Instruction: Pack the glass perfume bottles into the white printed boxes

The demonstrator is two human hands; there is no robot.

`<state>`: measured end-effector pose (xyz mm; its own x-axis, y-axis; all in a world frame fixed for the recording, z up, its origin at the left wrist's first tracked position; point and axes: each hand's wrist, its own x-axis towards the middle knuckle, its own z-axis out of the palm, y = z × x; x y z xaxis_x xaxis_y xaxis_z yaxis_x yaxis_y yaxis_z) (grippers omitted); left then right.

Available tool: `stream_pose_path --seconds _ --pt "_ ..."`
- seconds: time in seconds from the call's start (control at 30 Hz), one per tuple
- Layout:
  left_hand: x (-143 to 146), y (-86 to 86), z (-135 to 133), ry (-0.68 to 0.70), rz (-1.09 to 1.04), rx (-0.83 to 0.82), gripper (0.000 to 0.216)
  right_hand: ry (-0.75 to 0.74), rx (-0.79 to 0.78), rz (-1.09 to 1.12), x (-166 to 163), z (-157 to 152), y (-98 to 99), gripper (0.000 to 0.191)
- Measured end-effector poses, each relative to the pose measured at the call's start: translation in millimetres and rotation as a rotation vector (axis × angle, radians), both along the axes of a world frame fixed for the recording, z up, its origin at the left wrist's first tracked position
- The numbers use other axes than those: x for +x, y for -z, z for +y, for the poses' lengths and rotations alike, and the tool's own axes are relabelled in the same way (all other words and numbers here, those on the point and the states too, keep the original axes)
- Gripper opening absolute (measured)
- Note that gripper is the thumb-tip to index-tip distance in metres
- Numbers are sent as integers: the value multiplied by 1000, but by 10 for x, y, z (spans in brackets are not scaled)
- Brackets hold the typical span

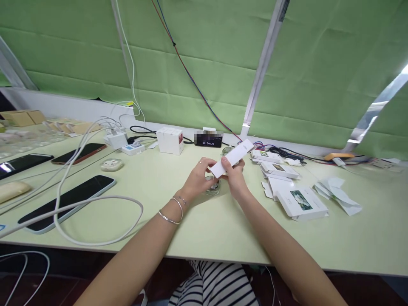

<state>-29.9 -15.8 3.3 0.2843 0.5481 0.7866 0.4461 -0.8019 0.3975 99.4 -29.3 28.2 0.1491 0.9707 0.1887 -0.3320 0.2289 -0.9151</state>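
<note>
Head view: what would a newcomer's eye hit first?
The white box at centre, gripped in the right hand above the table, with the left hand at its lower end. Next, the green sheeting filling the background. Then the white cable looping in the left foreground, across a phone.

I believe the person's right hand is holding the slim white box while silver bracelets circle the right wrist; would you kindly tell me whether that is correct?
Not quite: the silver bracelets circle the left wrist, as the head view shows. The right hand is holding the slim white box.
</note>
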Motion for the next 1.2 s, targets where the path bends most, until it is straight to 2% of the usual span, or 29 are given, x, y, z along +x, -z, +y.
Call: stream_pose_path --seconds 0.13,0.2,0.33,0.4,0.47,0.53,0.67,0.8,0.9,1.1,1.2 --pt "-9 -44 -9 110 57 -1 45 77 -18 -7 101 -6 61 69" --pt "-4 -71 -33 96 44 -17 46 88 -44 9 138 -6 52 67" --pt "9 -99 -77 32 -31 -149 39 93 -34 56 160 -22 -2 68" --pt "23 -92 -71 -55 -152 -87 30 54 -49 115 155 -46 -36 64" --pt "39 -80 -52 -195 -295 48 18 -27 -77 187 139 -81 -69 57" --pt "47 -75 -39 -299 -346 145 11 -118 -95 235 115 -122 -100 51" --pt "29 -97 -61 -289 -218 269 4 -206 -88 259 82 -181 -137 46" --pt "21 -107 -78 -200 -47 332 24 -214 -56 286 116 -171 -145 43" --pt "41 -83 -64 -196 -6 398 22 -237 -47 301 146 -151 -142 42" --pt "93 -33 -46 -255 75 389 38 -224 -33 338 116 -183 -156 42" --pt "129 -23 -48 -262 61 409 38 -223 15 325 89 -205 -155 42"
